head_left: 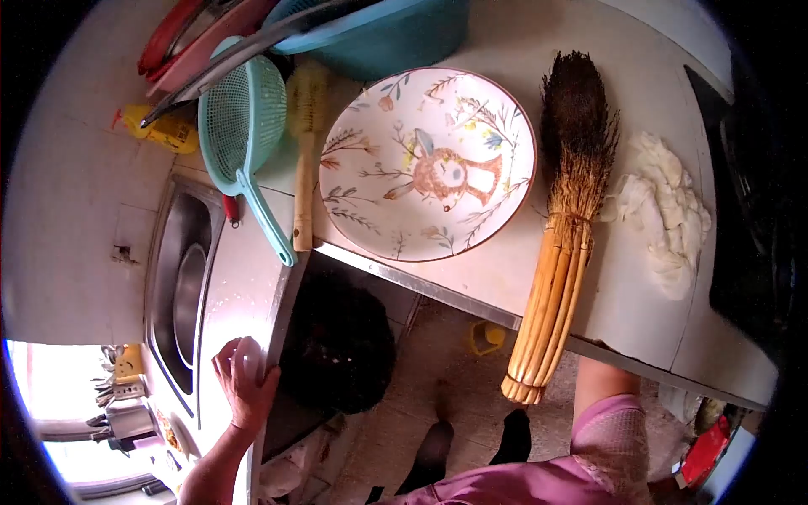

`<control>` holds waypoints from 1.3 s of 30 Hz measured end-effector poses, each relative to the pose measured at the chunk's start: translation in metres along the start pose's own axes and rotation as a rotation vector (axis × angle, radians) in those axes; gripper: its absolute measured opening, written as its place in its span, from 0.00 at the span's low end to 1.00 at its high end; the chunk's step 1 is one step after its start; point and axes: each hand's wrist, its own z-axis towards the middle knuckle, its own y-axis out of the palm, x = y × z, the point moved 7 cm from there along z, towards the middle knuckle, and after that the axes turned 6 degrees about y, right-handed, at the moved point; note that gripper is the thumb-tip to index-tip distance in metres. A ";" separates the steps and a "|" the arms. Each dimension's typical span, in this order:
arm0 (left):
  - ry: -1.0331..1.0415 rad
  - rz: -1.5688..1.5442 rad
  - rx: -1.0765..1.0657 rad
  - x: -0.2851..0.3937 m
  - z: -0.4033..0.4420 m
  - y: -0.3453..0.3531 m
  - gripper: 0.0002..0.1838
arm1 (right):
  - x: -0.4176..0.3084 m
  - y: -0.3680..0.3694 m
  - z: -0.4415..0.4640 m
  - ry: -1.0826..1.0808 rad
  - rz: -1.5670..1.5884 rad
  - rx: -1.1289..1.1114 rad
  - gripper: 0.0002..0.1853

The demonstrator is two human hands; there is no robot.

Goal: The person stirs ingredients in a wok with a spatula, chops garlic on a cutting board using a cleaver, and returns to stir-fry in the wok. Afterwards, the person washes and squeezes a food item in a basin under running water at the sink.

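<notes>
Plate (429,210): smooth, glossy glaze, ceramic look. Big brush (562,244): canes smooth with a sheen, bristles rough and matt. Strainer (246,126): plastic, smooth handle, mesh bowl. Slim brush (303,194): plain wood handle, matt. Basin (396,38): smooth plastic. Sink (179,244): shiny metal. Rag (665,210): crumpled cloth, matt. Counter (231,295): smooth, glossy near my left hand (244,387), metal strip (404,278) along its edge. My sleeve (610,429): matt, textured cloth. Pale thing (247,358) at my fingers: smooth, material unclear.
</notes>
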 end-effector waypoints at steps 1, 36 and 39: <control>0.004 -0.018 0.010 0.000 -0.001 0.000 0.33 | 0.000 0.001 0.001 -0.001 0.007 0.002 0.14; -0.017 0.025 -0.024 -0.003 -0.003 0.008 0.35 | -0.009 0.043 0.014 -0.041 0.039 -0.015 0.13; -0.020 0.013 -0.014 -0.004 -0.004 0.008 0.36 | -0.012 0.046 0.016 -0.047 0.039 -0.015 0.13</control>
